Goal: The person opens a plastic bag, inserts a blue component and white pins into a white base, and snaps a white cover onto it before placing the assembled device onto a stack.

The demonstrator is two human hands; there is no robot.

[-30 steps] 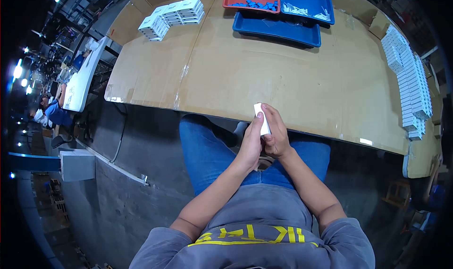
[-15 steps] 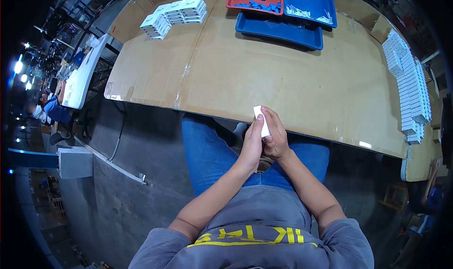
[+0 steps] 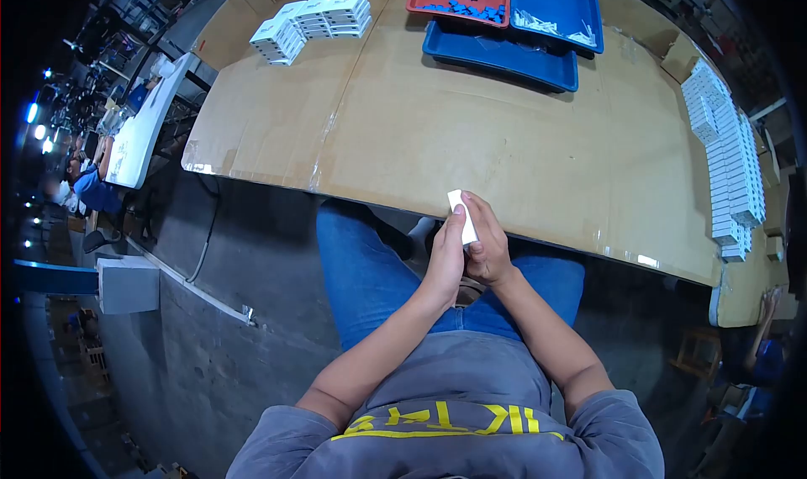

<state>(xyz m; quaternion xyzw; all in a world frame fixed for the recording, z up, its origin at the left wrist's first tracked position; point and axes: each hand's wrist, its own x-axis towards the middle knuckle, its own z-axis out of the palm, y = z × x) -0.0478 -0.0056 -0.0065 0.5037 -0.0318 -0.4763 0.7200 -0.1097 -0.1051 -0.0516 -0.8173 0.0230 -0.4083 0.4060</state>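
Note:
A small white box-like piece [image 3: 465, 220] is held between both of my hands, just at the front edge of the table. My left hand [image 3: 445, 252] closes on its left side, thumb lying along the piece. From the right, my right hand [image 3: 491, 242] wraps round it, fingers pointing up toward the tabletop. Only the upper face and the far end of the piece show; my palms and fingers cover the rest.
Stacked white pieces [image 3: 313, 21] stand at the back left of the cardboard-covered table [image 3: 420, 134]. A red tray [image 3: 415, 0] holds small blue parts, a blue tray [image 3: 598, 25] white sticks. Another blue tray [image 3: 496, 69] sits before them. More white stacks [image 3: 730, 160] line the right edge.
The view has shifted slightly. My hands keep the same hold on the white piece, with hardly any movement.

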